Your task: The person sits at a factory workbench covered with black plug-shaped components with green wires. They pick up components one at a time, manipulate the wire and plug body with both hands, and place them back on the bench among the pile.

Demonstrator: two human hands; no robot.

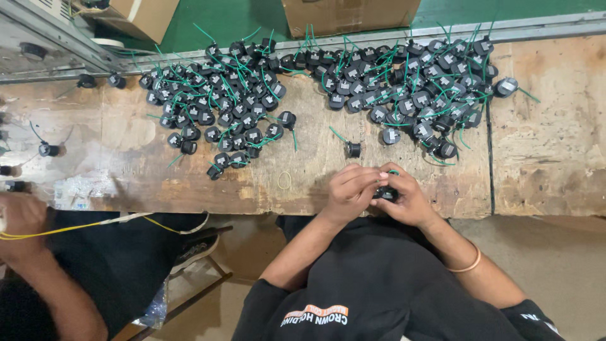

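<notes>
Both hands pinch one small black part point(385, 193) w/ green wire at bench edge point(252, 205): left hand point(350, 189) and right hand point(407, 199) closed on it. Keep grip firm, wire clear of fingertips.

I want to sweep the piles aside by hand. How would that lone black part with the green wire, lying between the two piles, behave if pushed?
The lone black part looks small and probably light, so it should slide easily on the wooden bench. Its round body may roll. Its thin green wire looks bendy and could snag.
</notes>
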